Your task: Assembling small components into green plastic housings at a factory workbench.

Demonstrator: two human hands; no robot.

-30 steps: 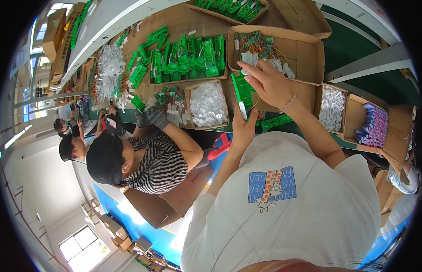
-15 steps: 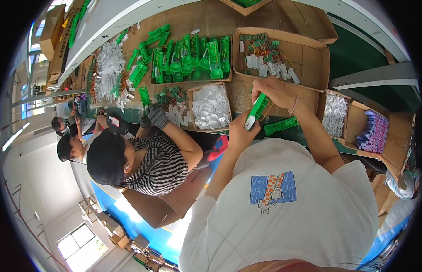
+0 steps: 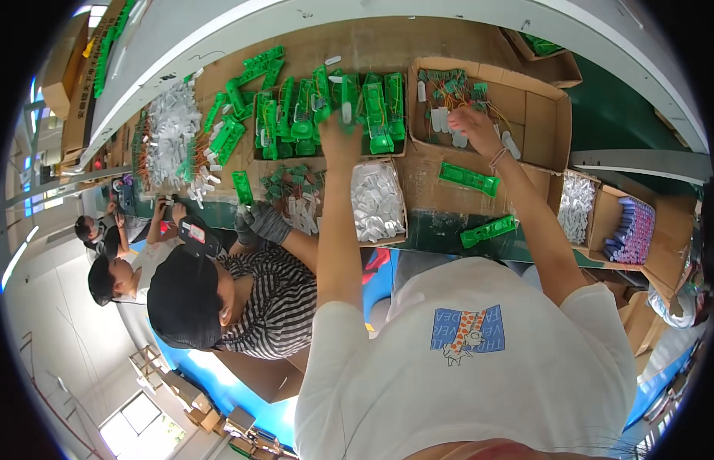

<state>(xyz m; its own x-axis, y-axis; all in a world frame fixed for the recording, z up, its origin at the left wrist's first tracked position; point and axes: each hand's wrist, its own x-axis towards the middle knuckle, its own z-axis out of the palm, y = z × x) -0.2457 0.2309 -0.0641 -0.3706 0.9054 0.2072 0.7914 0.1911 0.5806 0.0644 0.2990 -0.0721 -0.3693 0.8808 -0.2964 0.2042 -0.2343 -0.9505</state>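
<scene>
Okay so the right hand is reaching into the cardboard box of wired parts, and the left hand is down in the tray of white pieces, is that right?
Not quite. In the head view the left hand is up at the tray of green housings, holding one, not in the tray of white pieces. The right hand is indeed in the cardboard box of wired parts.

A green plastic housing (image 3: 348,98) stands upright at twelve o'clock; small wired white-and-green parts (image 3: 449,100) lie heaped in a cardboard box (image 3: 541,115).
</scene>
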